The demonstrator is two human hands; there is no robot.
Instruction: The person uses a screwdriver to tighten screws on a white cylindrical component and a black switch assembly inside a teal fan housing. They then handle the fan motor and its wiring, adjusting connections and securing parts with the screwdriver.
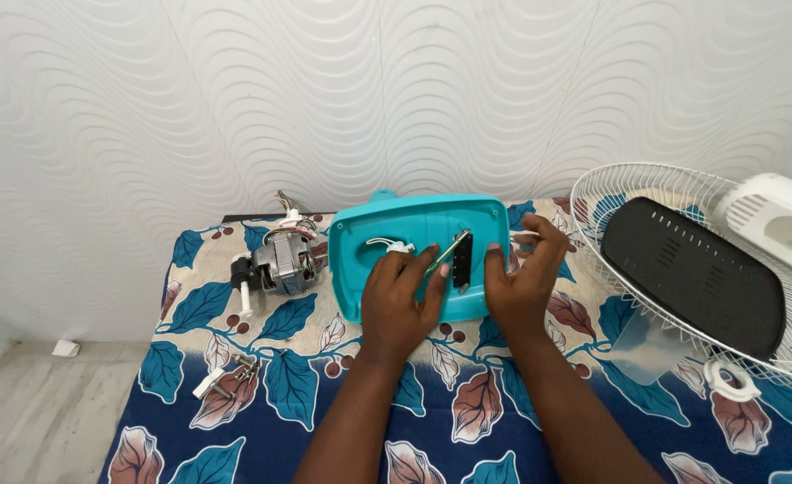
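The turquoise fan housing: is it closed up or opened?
Opened: the turquoise housing lies hollow side up, white wires exposed inside.

Single head-worn view looked forward and down from above the person's own forearms, close enough that both arms entered from the bottom edge, facing a patterned wall (235, 99) behind the cloth-covered surface (468, 421), with floor (29, 421) visible at lower left.

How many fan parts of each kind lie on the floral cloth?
Teal housing: 1
Motor: 1
Wire grille: 1
Black panel: 1
White cover: 1
White ring: 1
Total: 6
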